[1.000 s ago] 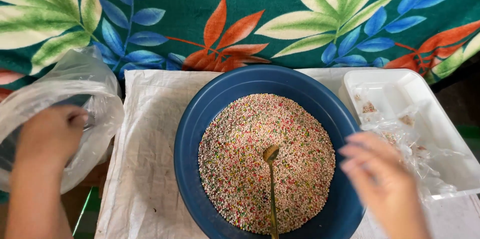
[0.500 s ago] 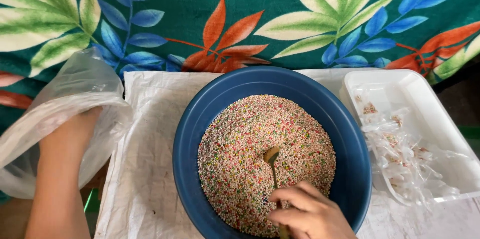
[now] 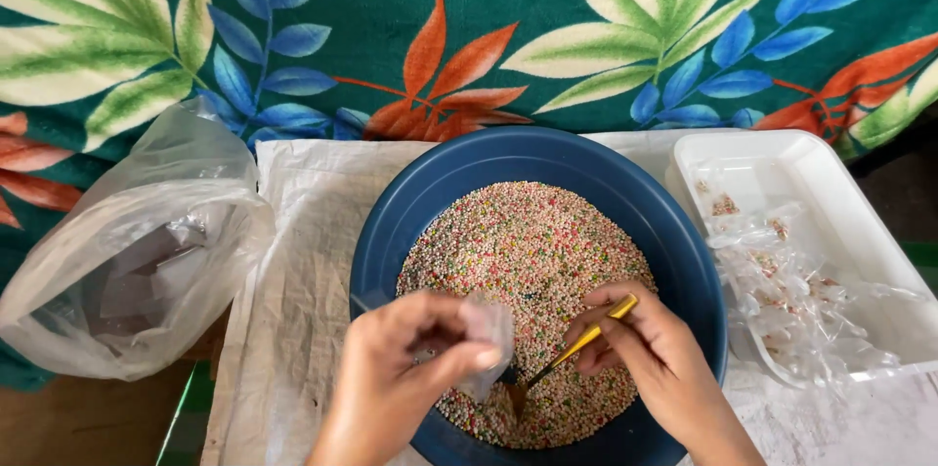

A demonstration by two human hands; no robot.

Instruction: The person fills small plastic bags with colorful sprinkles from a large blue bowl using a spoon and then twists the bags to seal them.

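Clear plastic, coloured beads and two busy hands.
A large crumpled clear plastic bag (image 3: 137,261) lies at far left; the left hand (image 3: 405,383) pinches a small clear plastic pouch (image 3: 486,339) over the round blue plastic bowl (image 3: 684,261) of multicoloured beads (image 3: 528,241), the right hand (image 3: 645,354) grips a yellow-handled spoon (image 3: 576,347), and a white rectangular tray (image 3: 831,183) of filled packets (image 3: 791,300) sits rightmost.

Big clear bag (image 3: 137,261) left, crumpled, open, apart from bowl. White tray (image 3: 831,192) right, filled packets (image 3: 791,300) piled inside. Woven white sack (image 3: 293,280) spread underneath. Leaf-print cloth (image 3: 469,26) behind, green, blue, orange.
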